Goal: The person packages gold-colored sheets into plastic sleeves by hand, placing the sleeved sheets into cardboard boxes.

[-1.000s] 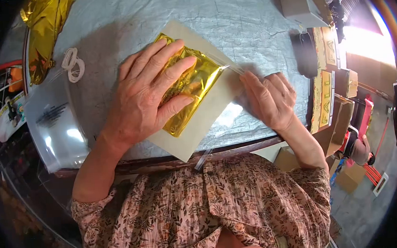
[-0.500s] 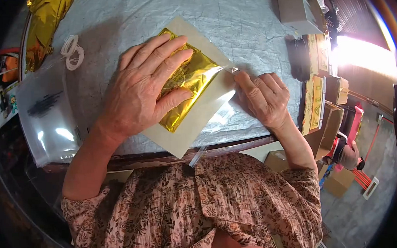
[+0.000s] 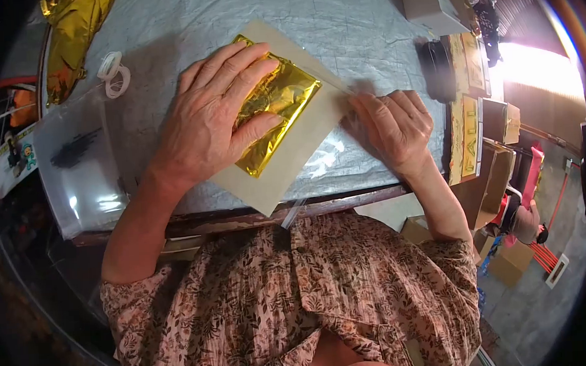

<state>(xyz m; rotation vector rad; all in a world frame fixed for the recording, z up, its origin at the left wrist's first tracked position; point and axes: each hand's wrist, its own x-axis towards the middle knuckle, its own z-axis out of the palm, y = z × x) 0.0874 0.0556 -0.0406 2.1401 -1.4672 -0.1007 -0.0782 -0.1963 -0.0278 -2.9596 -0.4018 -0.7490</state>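
Observation:
My left hand lies flat with spread fingers on a shiny gold foil packet, covering its left part. Under the packet is a beige card, turned cornerwise on the table. At the card's right corner the fingertips of my right hand are pinched together. Clear plastic film seems to be between them, though its edges are hard to make out. Below the right hand, more clear plastic glints on the table.
Loops of white cord and clear plastic sheets are at left. Gold foil hangs at the far left. Boxes line the right edge, with a grey box behind. Another person is at far right.
The clear plastic stretched from the packet's corner to my right hand no longer shows there. My right fingertips have shifted slightly up. My left hand stays on the packet.

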